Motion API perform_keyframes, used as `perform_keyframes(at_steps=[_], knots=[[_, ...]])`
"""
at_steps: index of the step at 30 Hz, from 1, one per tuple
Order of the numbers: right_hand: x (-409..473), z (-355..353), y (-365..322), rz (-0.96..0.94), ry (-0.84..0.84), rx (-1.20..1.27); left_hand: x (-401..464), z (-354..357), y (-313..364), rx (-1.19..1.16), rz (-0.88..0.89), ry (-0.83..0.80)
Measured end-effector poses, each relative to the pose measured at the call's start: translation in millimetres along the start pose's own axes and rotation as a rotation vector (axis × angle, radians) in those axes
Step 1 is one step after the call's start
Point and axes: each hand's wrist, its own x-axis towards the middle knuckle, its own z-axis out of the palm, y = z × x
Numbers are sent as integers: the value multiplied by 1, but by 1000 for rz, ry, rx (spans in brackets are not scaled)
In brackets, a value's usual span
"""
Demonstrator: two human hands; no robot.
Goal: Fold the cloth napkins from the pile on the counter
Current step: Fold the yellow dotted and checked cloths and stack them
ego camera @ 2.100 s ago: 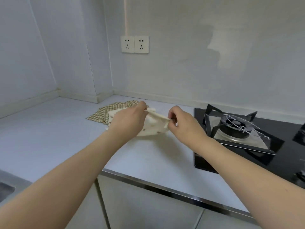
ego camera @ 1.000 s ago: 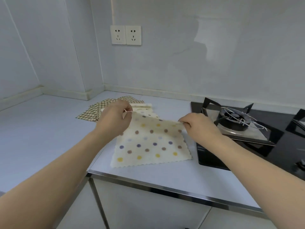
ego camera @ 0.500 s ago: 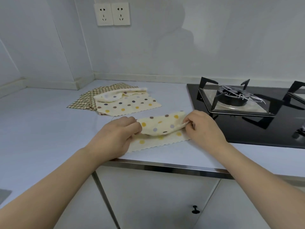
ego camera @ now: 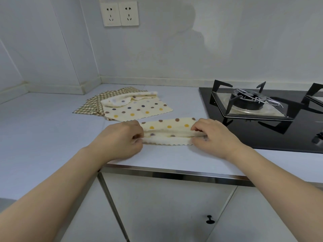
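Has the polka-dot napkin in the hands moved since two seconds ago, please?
Yes. The polka-dot napkin has come off the pile toward the counter's front edge.

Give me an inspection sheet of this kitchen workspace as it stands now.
Surface: pale grey counter with a metal front edge.
Job's things: cream polka-dot cloth napkin lying part-folded near the front edge; behind it the pile: dotted napkins over a brown checked cloth.
Clutter: nothing seen.
Grippers: left hand pinches the napkin's left end; right hand pinches its right end.
Cables: nothing seen.
Surroundings: black gas hob at right; double wall socket; white cabinet doors below.
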Motion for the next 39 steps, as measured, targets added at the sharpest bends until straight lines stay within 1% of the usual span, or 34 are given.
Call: perform_keyframes(at_steps=[3, 5, 8, 12, 14, 15, 18, 20, 23, 26, 28, 31, 34, 36, 39], knots=[[1, 1, 3, -57, -21, -50, 4, -1, -5, -353, -328, 74], [2, 2, 4, -79, 1, -40, 6, 0, -11, -511, -440, 106], [2, 1, 3, -64, -5, -23, 7, 1, -14, -623, -474, 112], [6, 1, 2, -38, -68, -65, 6, 1, -9, -603, -418, 75], [9, 1, 1, -12, -110, -111, 9, 3, -5, -627, -428, 94], [11, 2, 2, -5, -116, -125, 11, 5, -4, -676, -457, 112], [12, 6, 0, 5, -78, -154, 16, 5, -2, -942, -578, 159], [12, 11, -3, 9, -43, -153, 18, 5, -4, -1020, -640, 181], [12, 16, -7, -35, 35, -135, 19, 3, -4, -975, -691, 219], [10, 15, -4, -100, 112, -4, 15, 2, 2, -812, -601, 215], [8, 13, -3, -63, 166, 212, 10, 1, 4, -710, -490, 191], [4, 8, -3, 50, 237, 658, 5, -7, 5, -574, -364, 138], [-1, 1, 0, 97, 354, 965, 7, -18, 10, -409, -262, 104], [-2, -5, 3, 122, 396, 1089, 9, -28, 15, -318, -195, 114], [1, -12, 4, 157, 400, 1106, 12, -43, 18, -261, -197, 125]])
